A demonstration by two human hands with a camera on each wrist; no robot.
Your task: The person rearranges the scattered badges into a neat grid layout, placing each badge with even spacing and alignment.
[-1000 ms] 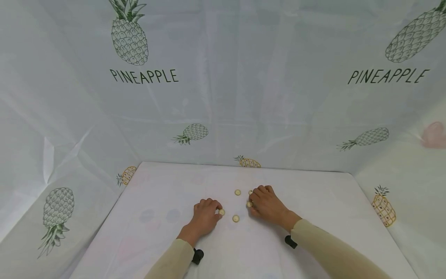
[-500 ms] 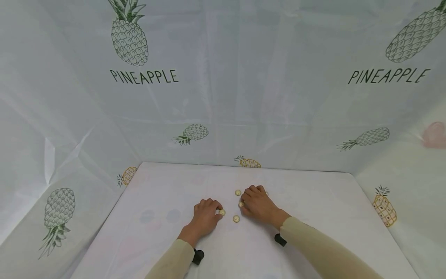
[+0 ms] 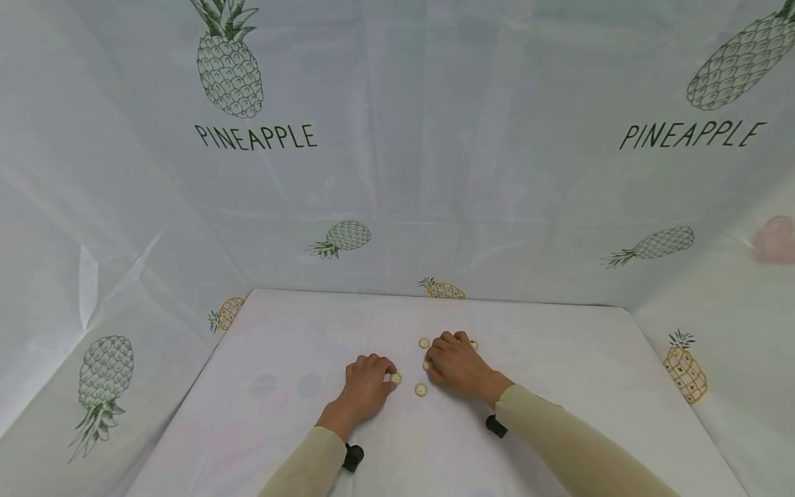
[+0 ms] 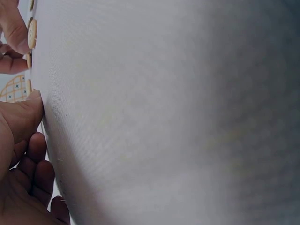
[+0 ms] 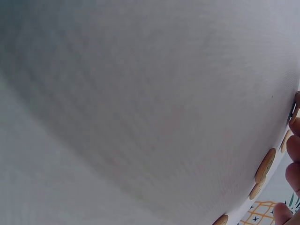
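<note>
My left hand (image 3: 366, 385) rests low on the white table and pinches a pale round button (image 3: 396, 379) between thumb and forefinger. To its right, my right hand (image 3: 458, 363) grips another button (image 3: 427, 365) at its fingertips, close over the cloth. A loose button (image 3: 421, 390) lies between the two hands, nearer the body. Farther back is a button (image 3: 424, 343), and one more button (image 3: 474, 344) shows just beyond the right hand. The left wrist view shows the left thumb (image 4: 32, 110) against the tabletop. In the right wrist view, several buttons, including one button (image 5: 265, 165), lie beside the fingers.
White cloth covers the table (image 3: 298, 428). Behind it and at both sides hangs a pale curtain (image 3: 435, 172) printed with pineapples. A small black device (image 3: 352, 457) sits under the left wrist, and a similar black device (image 3: 496, 426) under the right.
My right hand has slid left with its button, toward the left hand. A button now shows on the far right side of that hand. My left hand has stayed in place.
</note>
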